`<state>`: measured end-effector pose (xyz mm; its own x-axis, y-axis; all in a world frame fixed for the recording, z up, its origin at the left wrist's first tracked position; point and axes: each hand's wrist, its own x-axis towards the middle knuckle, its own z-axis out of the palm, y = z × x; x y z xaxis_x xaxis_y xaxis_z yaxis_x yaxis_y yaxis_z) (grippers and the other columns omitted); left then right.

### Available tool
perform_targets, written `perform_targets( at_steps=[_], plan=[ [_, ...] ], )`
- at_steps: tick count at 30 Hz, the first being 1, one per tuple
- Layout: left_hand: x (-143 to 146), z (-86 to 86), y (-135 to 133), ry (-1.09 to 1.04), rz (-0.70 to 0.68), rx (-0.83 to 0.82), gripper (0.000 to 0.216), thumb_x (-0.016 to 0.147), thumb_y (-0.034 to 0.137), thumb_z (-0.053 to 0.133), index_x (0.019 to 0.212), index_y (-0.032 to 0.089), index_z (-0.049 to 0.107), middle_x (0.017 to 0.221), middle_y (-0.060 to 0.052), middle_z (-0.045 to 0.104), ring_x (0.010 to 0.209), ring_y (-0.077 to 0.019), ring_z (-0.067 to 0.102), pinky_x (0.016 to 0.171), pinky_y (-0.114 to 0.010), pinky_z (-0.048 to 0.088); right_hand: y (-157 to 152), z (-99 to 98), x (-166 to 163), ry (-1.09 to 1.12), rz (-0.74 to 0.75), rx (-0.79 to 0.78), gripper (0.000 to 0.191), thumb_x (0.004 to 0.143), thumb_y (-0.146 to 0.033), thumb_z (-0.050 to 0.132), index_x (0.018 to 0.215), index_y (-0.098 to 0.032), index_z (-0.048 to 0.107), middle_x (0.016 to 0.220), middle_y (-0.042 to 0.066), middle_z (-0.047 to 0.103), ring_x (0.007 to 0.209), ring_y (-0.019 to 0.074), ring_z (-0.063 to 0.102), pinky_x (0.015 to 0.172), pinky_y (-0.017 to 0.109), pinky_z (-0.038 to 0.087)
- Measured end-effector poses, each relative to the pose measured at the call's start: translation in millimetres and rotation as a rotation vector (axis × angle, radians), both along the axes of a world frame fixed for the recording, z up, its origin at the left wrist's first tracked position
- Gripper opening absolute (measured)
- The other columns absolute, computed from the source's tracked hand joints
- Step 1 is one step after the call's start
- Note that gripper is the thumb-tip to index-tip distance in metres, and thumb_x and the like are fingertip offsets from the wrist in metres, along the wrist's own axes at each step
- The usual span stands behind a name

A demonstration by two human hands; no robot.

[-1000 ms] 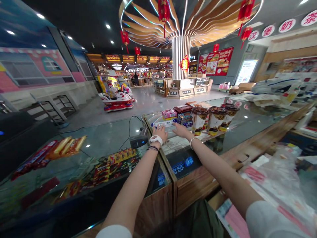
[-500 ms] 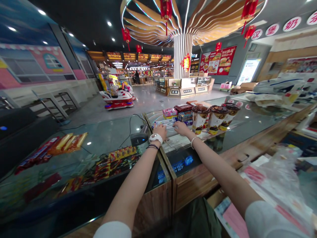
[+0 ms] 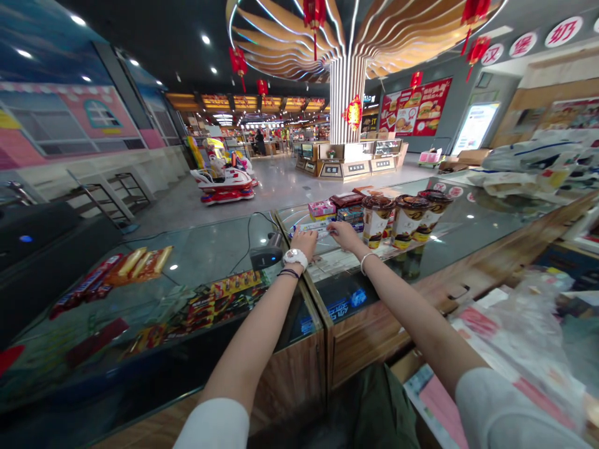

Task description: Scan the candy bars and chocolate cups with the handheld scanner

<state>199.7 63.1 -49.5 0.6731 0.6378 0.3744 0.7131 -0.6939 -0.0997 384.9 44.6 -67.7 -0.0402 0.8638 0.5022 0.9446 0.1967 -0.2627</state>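
Both hands are together at a slim white-and-blue pack on the glass counter. Curled over its left end are the fingers of my left hand, which wears a white watch and a dark band. At its right end, my right hand has thumb and fingers pinched on it; a pale bracelet circles that wrist. Just behind stand a pink-and-yellow box, blue small boxes and a brown packet. Three dark-lidded cups stand right of my right hand.
A black scanner with a cable lies left of my left hand. Wrapped snack bars rest on the left counter; more packets show beneath its glass. Plastic bags fill the lower right. A wooden edge borders the counter.
The slim pack now shows between both hands, held at its ends, where the hands were lower over the packs before. The view has shifted slightly.
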Motion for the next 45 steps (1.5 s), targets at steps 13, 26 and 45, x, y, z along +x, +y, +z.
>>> perform_targets(
  at_steps=[13, 26, 45],
  plan=[
    [-61.0, 58.3, -17.3, 0.016, -0.088, 0.247, 0.034, 0.096, 0.017, 0.037, 0.116, 0.022, 0.065, 0.119, -0.008, 0.068, 0.112, -0.0232, 0.060, 0.119, -0.047, 0.027, -17.3, 29.3, -35.5, 0.065, 0.282, 0.304, 0.027, 0.085, -0.016, 0.056, 0.110, -0.019, 0.065, 0.110, 0.011, 0.066, 0.108, 0.0258, 0.059, 0.097, 0.039, 0.044],
    [-155.4, 59.4, -31.2, -0.058, 0.010, 0.272, 0.034, 0.099, 0.021, 0.038, 0.119, 0.024, 0.064, 0.123, -0.005, 0.068, 0.113, -0.0209, 0.060, 0.120, -0.046, 0.028, -7.3, 56.6, -150.3, -0.044, 0.390, 0.286, 0.020, 0.091, -0.022, 0.056, 0.109, -0.023, 0.065, 0.109, 0.006, 0.071, 0.110, 0.0222, 0.062, 0.116, 0.047, 0.029],
    [-205.8, 43.4, -19.8, -0.174, 0.065, 0.428, 0.027, 0.095, 0.019, 0.049, 0.114, 0.025, 0.067, 0.116, -0.003, 0.072, 0.101, -0.0208, 0.065, 0.115, -0.049, 0.036, 10.2, 36.5, -173.0, 0.350, 0.387, 0.452, 0.049, 0.083, -0.040, 0.067, 0.127, -0.020, 0.058, 0.133, 0.014, 0.061, 0.125, 0.0293, 0.054, 0.113, 0.053, 0.033]
  ],
)
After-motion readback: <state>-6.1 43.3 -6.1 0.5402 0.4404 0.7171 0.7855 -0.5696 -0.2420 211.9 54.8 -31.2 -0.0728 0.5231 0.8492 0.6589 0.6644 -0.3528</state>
